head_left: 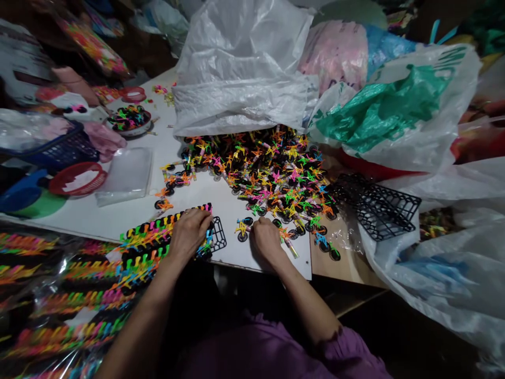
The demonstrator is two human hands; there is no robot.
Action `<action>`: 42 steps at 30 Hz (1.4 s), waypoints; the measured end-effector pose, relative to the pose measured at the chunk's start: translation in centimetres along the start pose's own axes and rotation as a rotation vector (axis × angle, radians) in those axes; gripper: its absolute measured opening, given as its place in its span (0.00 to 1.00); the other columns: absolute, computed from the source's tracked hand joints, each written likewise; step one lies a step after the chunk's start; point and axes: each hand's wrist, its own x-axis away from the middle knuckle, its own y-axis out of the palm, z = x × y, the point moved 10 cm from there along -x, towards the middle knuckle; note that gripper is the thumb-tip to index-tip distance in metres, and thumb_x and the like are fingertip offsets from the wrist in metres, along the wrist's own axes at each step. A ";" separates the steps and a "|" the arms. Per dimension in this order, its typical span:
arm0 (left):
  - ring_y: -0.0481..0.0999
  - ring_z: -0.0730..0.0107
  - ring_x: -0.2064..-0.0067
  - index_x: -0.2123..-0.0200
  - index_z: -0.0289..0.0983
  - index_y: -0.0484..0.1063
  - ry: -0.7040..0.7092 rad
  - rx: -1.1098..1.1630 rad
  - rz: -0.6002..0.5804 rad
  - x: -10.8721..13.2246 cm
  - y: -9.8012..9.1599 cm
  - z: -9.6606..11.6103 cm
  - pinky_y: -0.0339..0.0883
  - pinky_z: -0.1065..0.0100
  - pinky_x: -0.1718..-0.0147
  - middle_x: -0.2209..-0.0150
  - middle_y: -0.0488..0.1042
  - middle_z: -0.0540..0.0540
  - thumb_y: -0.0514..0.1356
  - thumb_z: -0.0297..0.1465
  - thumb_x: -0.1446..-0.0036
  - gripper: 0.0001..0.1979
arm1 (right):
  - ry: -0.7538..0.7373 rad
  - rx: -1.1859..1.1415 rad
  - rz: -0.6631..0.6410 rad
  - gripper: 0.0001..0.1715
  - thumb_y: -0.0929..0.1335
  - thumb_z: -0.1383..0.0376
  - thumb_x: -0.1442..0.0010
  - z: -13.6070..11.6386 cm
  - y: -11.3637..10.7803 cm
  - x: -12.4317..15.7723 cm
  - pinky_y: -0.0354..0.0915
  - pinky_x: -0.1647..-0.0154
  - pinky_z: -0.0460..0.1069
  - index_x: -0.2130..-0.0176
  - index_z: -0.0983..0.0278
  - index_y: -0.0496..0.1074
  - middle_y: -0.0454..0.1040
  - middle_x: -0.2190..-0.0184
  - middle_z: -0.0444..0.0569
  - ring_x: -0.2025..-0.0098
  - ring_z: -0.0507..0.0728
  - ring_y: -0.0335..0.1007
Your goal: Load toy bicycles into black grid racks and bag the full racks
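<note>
My left hand [191, 229] rests over the right end of a black plastic rack [219, 234] filled with rows of small colourful toy bicycles [144, 255]. Its fingers are bent and pressed together beside a pink piece; what they pinch is hidden. On the white tabletop, my right hand [268, 239] is closed, knuckles up. A yellow toy bicycle [242, 229] with black wheels sticks out at the left of its fingers, seemingly gripped by its tube end. Just beyond lies a large heap of loose toy bicycles [272, 173], many with clear tubes attached.
A big white sack [244, 68] stands behind the heap. Black racks [389, 210] lie at right among plastic bags [398, 105]. Clear bags [124, 176], a red basket [79, 179] and a bowl of bicycles [130, 120] are at left. Bagged filled racks [59, 300] sit lower left.
</note>
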 end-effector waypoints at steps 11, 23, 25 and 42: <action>0.71 0.65 0.58 0.60 0.36 0.69 0.118 0.066 -0.101 6.4 -1.6 4.1 0.65 0.62 0.56 0.63 0.73 0.44 0.50 0.29 0.39 0.09 | 0.008 -1.027 -0.086 0.14 0.68 0.58 0.51 -4.9 5.0 0.9 0.60 0.71 0.44 0.68 0.66 0.69 0.69 0.74 0.43 0.73 0.50 0.63; 0.72 0.64 0.59 0.58 0.35 0.68 0.166 0.038 0.001 6.7 -1.0 4.8 0.65 0.63 0.56 0.62 0.75 0.44 0.55 0.32 0.42 0.09 | -0.375 -0.312 -0.047 0.10 0.60 0.73 0.46 -8.4 5.3 1.6 0.59 0.67 0.45 0.63 0.65 0.65 0.66 0.66 0.48 0.67 0.53 0.62; 0.73 0.63 0.58 0.60 0.36 0.70 0.185 -0.004 0.017 6.8 -0.8 5.0 0.64 0.61 0.55 0.62 0.75 0.44 0.53 0.31 0.40 0.08 | -0.402 -0.245 -0.083 0.08 0.59 0.69 0.43 -9.2 5.5 1.5 0.60 0.66 0.46 0.62 0.65 0.64 0.66 0.65 0.49 0.66 0.53 0.62; 0.72 0.66 0.63 0.61 0.34 0.69 0.246 0.037 0.036 6.8 -1.5 5.4 0.64 0.66 0.60 0.66 0.74 0.45 0.56 0.31 0.42 0.07 | -0.095 0.235 -0.067 0.13 0.59 0.76 0.43 -1.7 1.3 -0.3 0.63 0.68 0.50 0.60 0.73 0.68 0.70 0.64 0.59 0.62 0.59 0.68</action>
